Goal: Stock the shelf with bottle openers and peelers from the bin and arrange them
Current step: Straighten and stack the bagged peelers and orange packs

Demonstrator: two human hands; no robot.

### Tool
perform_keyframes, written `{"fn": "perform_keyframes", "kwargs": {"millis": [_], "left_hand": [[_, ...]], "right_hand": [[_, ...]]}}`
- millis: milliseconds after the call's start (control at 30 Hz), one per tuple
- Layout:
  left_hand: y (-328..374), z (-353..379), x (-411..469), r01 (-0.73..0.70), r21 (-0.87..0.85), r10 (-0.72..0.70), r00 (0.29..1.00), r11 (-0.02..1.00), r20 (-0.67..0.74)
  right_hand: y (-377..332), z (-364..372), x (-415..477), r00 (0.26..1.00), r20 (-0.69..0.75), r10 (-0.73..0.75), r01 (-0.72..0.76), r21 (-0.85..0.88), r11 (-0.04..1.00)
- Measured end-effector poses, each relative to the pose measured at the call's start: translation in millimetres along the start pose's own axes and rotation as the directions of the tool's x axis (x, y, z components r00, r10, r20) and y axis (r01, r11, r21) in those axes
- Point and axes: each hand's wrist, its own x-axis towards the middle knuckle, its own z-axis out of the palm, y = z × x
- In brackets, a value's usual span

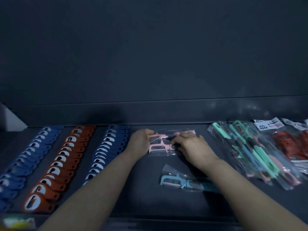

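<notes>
Pink peelers in clear bags (158, 144) lie at the middle back of the dark shelf (136, 202). My left hand (140, 140) grips their left end, fingers curled over the top peeler's head. My right hand (191, 145) holds their handle end from the right, fingers curled on the bags. A blue peeler in a bag (180, 181) lies nearer to me, partly under my right forearm. Three rows of bottle openers fill the left side: blue (26, 162), red (61, 164) and blue (108, 147).
A loose pile of bagged peelers in green, blue and pink (253, 152) lies at the right, with red packaged items (290, 142) beyond it. The shelf's back wall (166, 112) rises just behind the goods. A yellow-green pack (16, 222) shows at the bottom left.
</notes>
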Motion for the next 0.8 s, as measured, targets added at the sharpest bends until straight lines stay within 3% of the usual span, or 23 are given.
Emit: {"fn": "perform_keyframes", "kwargs": {"millis": [167, 267, 433, 600, 800], "left_hand": [[-6, -2, 10, 0.069, -0.18, -0.07, 0.998, 0.981, -0.002], [-7, -4, 10, 0.005, -0.126, -0.002, 1.0, 0.992, 0.023], [-16, 6, 1, -0.179, 0.113, 0.173, 0.983, 0.977, 0.061], [-11, 11, 6, -0.207, 0.072, 0.21, 0.977, 0.976, -0.039], [-6, 12, 14, -0.291, 0.106, 0.289, 0.957, 0.951, 0.031]], "right_hand": [[-7, 4, 16, 0.995, -0.096, -0.041, 0.029, -0.124, 0.992], [-10, 9, 25, 0.996, -0.091, -0.013, -0.001, -0.15, 0.989], [-9, 16, 32, 0.996, -0.013, 0.085, -0.085, -0.035, 0.996], [-12, 15, 42, 0.994, -0.036, 0.101, -0.103, -0.083, 0.991], [-4, 10, 35, 0.982, 0.0, 0.191, -0.19, -0.128, 0.973]]}}
